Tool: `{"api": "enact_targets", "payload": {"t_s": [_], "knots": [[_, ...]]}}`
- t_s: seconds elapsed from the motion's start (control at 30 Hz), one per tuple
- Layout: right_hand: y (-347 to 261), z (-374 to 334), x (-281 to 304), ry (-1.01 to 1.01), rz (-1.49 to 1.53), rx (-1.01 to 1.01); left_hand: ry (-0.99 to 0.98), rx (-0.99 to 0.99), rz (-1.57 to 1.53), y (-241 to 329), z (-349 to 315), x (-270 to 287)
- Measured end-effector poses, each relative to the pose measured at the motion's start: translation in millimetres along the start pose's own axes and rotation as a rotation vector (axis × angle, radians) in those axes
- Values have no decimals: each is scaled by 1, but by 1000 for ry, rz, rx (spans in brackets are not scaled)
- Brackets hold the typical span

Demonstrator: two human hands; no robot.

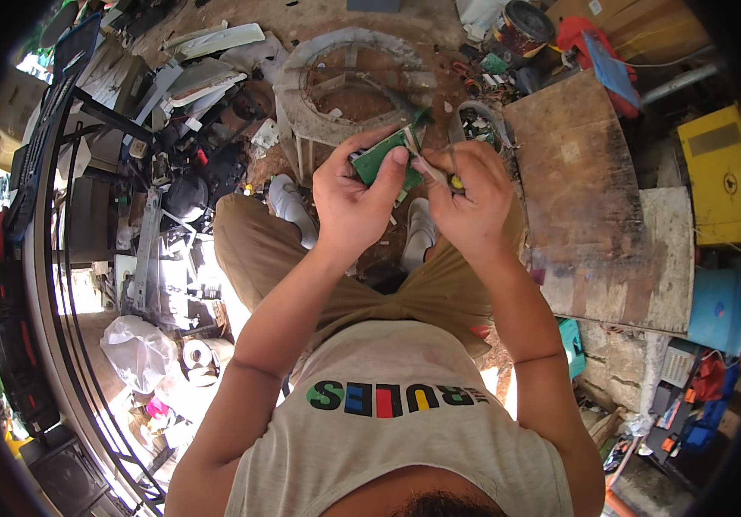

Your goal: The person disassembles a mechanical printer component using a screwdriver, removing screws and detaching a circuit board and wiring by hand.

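Note:
My left hand (356, 188) is closed around a green circuit board (376, 161), its thumb pressed on the board's face. Right beside it, my right hand (476, 191) pinches a thin pale strip (433, 173) close to the board's right edge; its exact kind is too small to tell. A bit of yellow shows at the fingers of that hand. Both hands are raised in front of my knees, nearly touching. Just beyond the board, a dark, blurred piece with a green end overlaps the view of a round grey stand (288, 86); I cannot tell whether it joins the board.
A worn wooden board (573, 164) lies to the right, with a yellow metal panel (721, 175) and a blue container (719, 312) past it. Scrap parts crowd the left side near a clear plastic bag (139, 351). A paint-stained bucket (525, 30) stands at the far right.

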State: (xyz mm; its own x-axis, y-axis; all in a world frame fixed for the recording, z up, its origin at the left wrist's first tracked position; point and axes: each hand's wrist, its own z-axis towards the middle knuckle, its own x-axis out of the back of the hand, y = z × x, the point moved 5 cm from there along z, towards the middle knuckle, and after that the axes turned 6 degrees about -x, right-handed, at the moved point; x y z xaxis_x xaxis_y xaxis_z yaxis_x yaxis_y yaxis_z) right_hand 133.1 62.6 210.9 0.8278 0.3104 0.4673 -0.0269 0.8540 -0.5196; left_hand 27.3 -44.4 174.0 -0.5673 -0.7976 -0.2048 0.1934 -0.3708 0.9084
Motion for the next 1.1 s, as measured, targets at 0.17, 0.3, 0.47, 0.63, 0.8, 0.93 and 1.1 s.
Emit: {"api": "enact_targets", "payload": {"t_s": [0.17,0.3,0.47,0.63,0.8,0.93,1.1], "knots": [[-8,-1,0,31,-37,161,1,-21,-58,-4,2,5],[-9,4,3,25,-4,129,-21,-59,-28,-5,10,16],[-1,7,0,-106,111,-236,-97,-136,81,-3,10,19],[6,8,-2,-193,125,-255,-54,-46,51,-1,8,11],[-1,0,-2,-10,-10,25,38,-69,-25,-5,9,6],[-9,-5,-6,28,-51,175,99,56,-112,-15,6,11],[-12,-9,-7,5,-61,264,137,81,-133,-22,6,18]]}}
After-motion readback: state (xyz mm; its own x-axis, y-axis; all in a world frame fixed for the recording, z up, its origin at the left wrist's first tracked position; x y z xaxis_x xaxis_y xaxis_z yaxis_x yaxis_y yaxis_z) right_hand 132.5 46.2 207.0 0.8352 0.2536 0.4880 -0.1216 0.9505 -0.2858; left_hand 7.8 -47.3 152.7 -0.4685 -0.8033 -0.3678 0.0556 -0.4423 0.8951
